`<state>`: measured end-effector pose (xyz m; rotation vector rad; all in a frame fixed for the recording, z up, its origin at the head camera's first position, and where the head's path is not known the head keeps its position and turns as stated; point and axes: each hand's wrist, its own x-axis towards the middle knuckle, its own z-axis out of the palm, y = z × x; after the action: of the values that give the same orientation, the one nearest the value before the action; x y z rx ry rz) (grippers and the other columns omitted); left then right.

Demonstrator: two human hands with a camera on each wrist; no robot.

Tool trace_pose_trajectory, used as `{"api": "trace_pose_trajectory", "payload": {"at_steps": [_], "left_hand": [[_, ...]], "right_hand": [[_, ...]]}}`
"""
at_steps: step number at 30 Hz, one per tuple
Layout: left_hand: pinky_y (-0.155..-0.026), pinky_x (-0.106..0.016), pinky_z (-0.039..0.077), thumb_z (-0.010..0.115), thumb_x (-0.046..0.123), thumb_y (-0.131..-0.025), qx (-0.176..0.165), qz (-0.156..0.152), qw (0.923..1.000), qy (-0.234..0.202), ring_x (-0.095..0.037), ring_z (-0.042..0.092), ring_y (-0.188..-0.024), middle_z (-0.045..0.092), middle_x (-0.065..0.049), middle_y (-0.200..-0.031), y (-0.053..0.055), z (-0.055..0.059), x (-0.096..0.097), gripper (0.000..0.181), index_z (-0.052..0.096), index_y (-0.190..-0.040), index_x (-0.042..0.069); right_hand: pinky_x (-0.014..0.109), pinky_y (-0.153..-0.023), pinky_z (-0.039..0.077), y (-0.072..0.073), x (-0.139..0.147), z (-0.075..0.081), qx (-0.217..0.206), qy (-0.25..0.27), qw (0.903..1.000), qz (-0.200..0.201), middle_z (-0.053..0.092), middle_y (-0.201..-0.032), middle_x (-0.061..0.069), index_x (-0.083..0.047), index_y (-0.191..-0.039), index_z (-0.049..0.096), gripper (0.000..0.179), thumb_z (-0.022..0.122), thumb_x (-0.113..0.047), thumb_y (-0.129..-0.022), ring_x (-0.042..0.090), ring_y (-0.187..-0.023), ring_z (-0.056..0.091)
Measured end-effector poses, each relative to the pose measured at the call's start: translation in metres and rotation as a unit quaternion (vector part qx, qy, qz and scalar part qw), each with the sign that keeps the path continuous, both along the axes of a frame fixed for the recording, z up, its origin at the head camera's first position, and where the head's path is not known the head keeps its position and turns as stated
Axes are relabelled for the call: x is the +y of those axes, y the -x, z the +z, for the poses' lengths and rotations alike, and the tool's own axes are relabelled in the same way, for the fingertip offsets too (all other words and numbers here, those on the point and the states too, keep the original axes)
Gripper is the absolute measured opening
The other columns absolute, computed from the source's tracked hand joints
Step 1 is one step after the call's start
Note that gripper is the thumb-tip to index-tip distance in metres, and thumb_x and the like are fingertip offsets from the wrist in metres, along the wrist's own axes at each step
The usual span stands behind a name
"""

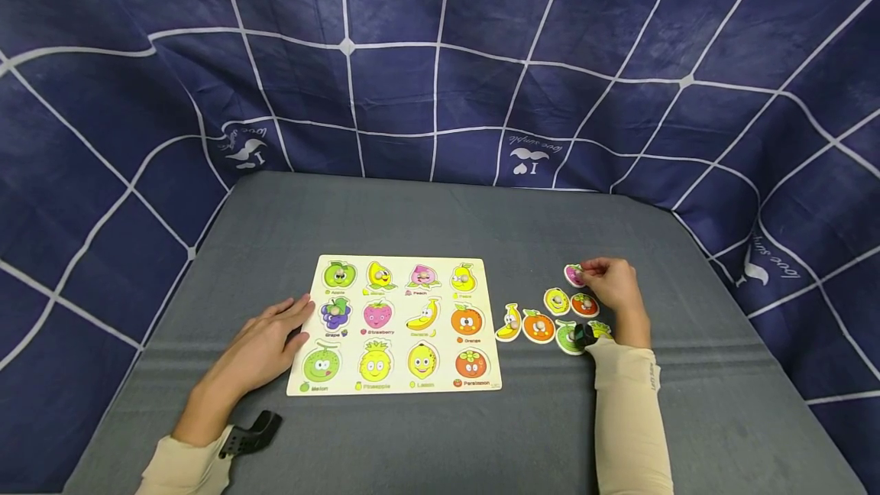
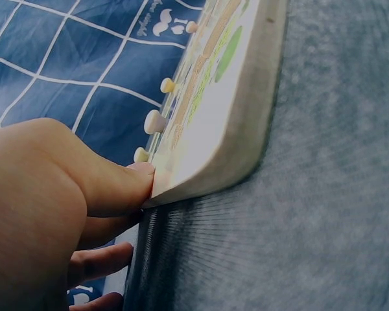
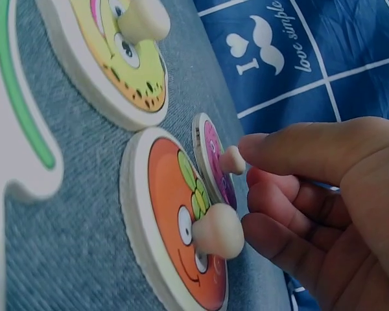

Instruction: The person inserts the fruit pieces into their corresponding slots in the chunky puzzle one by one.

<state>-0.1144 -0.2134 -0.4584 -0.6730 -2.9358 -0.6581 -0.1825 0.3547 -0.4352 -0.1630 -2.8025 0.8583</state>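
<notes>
A cream fruit puzzle board (image 1: 397,392) lies on the grey table, with printed fruit in rows. My left hand (image 1: 270,342) rests at its left edge, fingers fairly straight; in the left wrist view the thumb (image 2: 120,184) touches the board's corner. Several small knobs, one a pale knob (image 2: 155,122), stick up from the board. On the right, my right hand (image 1: 613,283) pinches the knob of a round purple puzzle piece (image 1: 573,275) between thumb and curled fingers. Nearest below it is an orange-red persimmon puzzle piece (image 3: 165,214) with its own knob.
Other knobbed pieces lie right of the board: a banana piece (image 1: 509,324), an orange piece (image 1: 538,327), a yellow lemon piece (image 1: 556,302) and a green piece (image 1: 567,338), partly under the right wrist. A blue gridded cloth (image 1: 392,90) hangs around the table (image 1: 426,212).
</notes>
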Motion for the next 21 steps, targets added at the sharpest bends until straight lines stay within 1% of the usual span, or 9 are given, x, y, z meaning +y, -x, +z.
{"api": "trace_pose_trajectory", "payload": {"at_steps": [9, 17, 21], "left_hand": [[-0.093, -0.068, 0.038, 0.068, 0.005, -0.09, 0.0, 0.003, 1.0, 0.0, -0.05, 0.047, -0.127, 0.05, -0.023, -0.143, -0.0008, 0.0001, 0.0004, 0.049, 0.056, -0.136, -0.007], [-0.094, -0.068, 0.037, 0.068, 0.005, -0.091, -0.012, 0.007, 0.9999, -0.001, -0.05, 0.045, -0.129, 0.048, -0.023, -0.144, -0.0004, 0.0007, 0.0012, 0.05, 0.054, -0.137, -0.007], [-0.094, -0.068, 0.037, 0.068, 0.005, -0.091, -0.01, 0.007, 0.9999, -0.002, -0.05, 0.045, -0.128, 0.049, -0.023, -0.144, -0.0002, 0.0006, 0.0012, 0.05, 0.054, -0.137, -0.007]], "right_hand": [[0.021, -0.056, 0.045, 0.0025, 0.0047, -0.005, -0.038, 0.007, 0.9993, -0.005, 0.071, -0.078, 0.011, 0.008, -0.095, 0.072, 0.017, 0.071, -0.007, -0.088, 0.005, -0.063, 0.057], [0.021, -0.056, 0.044, 0.0045, 0.0055, -0.0066, -0.033, 0.005, 0.9994, 0.002, 0.071, -0.076, 0.009, 0.009, -0.094, 0.072, 0.016, 0.071, -0.006, -0.086, 0.005, -0.062, 0.057], [0.022, -0.056, 0.045, 0.0048, 0.0047, -0.0069, -0.042, 0.009, 0.9991, -0.001, 0.07, -0.077, 0.01, 0.009, -0.095, 0.071, 0.016, 0.071, -0.005, -0.087, 0.006, -0.062, 0.057]]}}
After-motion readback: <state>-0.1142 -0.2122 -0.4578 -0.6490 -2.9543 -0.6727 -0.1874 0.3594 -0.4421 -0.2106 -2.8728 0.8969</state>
